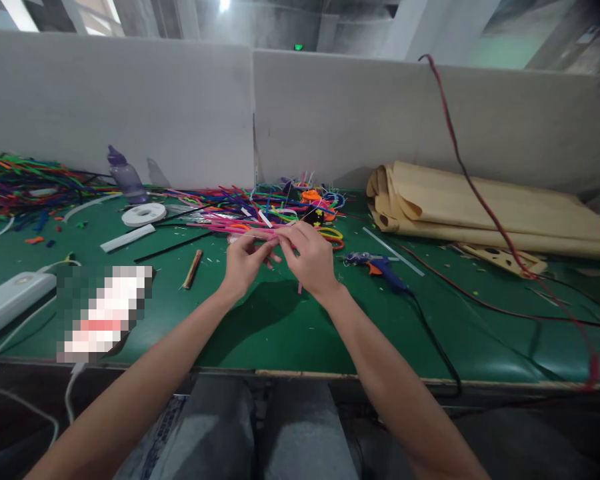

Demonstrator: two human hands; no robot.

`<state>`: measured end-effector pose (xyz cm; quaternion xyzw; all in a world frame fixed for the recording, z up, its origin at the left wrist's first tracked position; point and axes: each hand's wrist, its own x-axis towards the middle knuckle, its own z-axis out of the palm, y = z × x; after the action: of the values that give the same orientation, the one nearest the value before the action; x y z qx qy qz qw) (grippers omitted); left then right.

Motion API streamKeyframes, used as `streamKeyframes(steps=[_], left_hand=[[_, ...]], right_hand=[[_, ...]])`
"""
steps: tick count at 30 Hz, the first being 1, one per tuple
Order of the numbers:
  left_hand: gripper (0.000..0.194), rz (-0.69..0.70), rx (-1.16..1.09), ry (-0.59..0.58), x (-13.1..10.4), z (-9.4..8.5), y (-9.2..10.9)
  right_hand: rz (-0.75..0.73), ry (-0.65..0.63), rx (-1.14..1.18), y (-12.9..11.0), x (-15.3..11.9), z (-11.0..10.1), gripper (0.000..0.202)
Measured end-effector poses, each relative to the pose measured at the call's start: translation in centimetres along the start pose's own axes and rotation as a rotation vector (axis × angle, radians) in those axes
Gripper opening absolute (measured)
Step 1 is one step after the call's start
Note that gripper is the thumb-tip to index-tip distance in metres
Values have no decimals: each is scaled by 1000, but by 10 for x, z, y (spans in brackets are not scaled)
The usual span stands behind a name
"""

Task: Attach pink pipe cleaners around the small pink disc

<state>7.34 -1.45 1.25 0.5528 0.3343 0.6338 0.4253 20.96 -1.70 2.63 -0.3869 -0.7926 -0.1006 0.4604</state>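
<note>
My left hand (pixel 243 263) and my right hand (pixel 311 259) meet above the table, thumbs and fingertips pinched together on a pink pipe cleaner (pixel 274 241). The fingers cover most of it, so its shape there is hidden. Below my right hand a short pink end (pixel 300 288) hangs down. Just behind my hands lies a heap of coloured pipe cleaners (pixel 240 203), with pink ones nearest. Scissors with yellow and orange handles (pixel 336 235) lie close behind my right hand.
A blue glue gun (pixel 380 263) with its cord lies right. Rolled brown paper (pixel 480 207) is behind it, and a red-black cable (pixel 460 157) hangs across. Left are a purple bottle (pixel 129 179), a white tape roll (pixel 157 215), a power strip (pixel 15 300) and a blurred-out object (pixel 107 313).
</note>
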Motion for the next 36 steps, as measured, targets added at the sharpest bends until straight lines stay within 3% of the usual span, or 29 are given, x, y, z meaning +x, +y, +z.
streamKeyframes(steps=[5, 13, 23, 28, 32, 36], left_hand=[[22, -1, 58, -44, -2, -1, -3], [17, -32, 55, -29, -3, 1, -2], [15, -24, -16, -8, -4, 2, -6], [16, -9, -32, -21, -1, 1, -6], [18, -6, -39, 57, 3, 0, -4], [19, -34, -61, 42, 2, 0, -2]], right_hand=[[-41, -56, -60, 3, 0, 2, 26], [59, -202, -218, 1, -3, 7, 29], [91, -247, -246, -6, 1, 4, 24], [111, -176, -123, -5, 1, 0, 24], [253, -32, 90, 0, 3, -4, 23], [302, -65, 143, 3, 2, -1, 19]])
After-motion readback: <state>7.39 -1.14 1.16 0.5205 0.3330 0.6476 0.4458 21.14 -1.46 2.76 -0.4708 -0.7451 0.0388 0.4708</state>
